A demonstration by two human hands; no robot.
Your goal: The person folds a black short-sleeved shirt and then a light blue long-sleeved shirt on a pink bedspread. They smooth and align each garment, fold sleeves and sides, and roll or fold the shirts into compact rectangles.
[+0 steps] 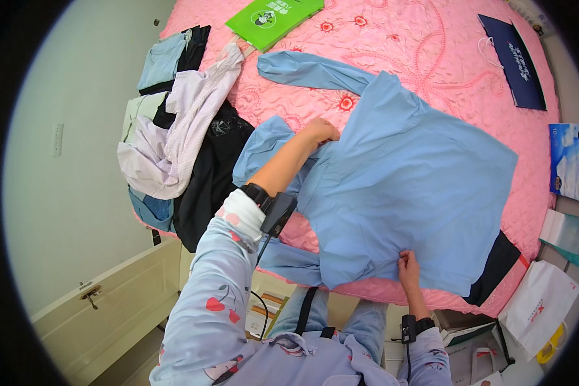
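A light blue long-sleeved shirt (418, 174) is spread over the pink bedspread, its body slightly wrinkled. One sleeve (309, 69) stretches out toward the far left, and the other lies bunched beneath my left forearm and along the near edge. My left hand (320, 131) reaches across to the shirt's left side, fingers pinched on the cloth, though their tips are partly hidden. Near the front edge of the bed, my right hand (409, 264) grips the shirt's fabric between thumb and fingers, raising small creases around it.
Left of the shirt is a heap of clothes with a pale striped shirt (167, 145) and black garments (206, 180). A green bag (270, 20) and a navy bag (513, 61) lie farther back. Beside the bed's right edge are a blue package (569, 161) and a white bag (537, 309).
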